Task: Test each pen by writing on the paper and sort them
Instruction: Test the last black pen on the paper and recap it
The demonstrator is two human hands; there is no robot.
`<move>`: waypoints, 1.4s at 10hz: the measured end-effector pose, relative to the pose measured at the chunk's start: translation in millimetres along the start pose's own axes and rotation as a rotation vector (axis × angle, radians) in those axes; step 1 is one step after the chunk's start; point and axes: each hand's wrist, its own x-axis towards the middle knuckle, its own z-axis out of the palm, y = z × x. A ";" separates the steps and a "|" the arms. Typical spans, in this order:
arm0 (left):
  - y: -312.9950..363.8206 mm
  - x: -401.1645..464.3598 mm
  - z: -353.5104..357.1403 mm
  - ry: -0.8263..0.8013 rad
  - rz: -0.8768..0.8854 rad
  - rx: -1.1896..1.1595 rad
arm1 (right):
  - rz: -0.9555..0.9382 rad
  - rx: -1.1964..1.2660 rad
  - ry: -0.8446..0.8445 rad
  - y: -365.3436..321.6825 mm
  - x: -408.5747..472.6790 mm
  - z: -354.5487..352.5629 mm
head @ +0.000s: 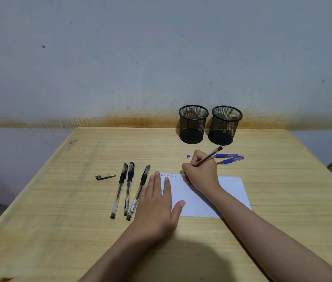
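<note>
My right hand [200, 175] grips an uncapped black pen [212, 155] with its tip on the white paper [232, 192], just right of three small written words near the sheet's top left. My left hand [158, 198] lies flat, fingers straight, pressing the paper's left edge. Three capped black pens [128, 187] lie side by side left of that hand. A loose black pen cap [105, 177] lies further left. Two blue pens [229, 157] lie behind my right hand.
Two black mesh pen cups [193, 124] [225, 125] stand side by side at the back of the wooden table [79, 210], against the wall. Both look empty. The table's left and right edges fall away to the floor.
</note>
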 end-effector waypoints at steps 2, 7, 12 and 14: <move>0.6 -0.6 -0.6 -0.006 -0.001 0.002 | 0.002 0.005 0.003 1.6 -0.3 -0.5; -1.6 -0.4 1.2 0.014 0.009 0.003 | -0.005 0.058 -0.022 2.2 -2.1 -5.7; -61.9 2.7 -48.1 0.483 -0.095 -0.287 | -0.007 0.426 -0.113 0.9 -4.6 -9.1; -119.1 6.6 -62.5 0.523 -0.308 -0.271 | -0.079 0.310 -0.151 -0.1 -5.8 -11.1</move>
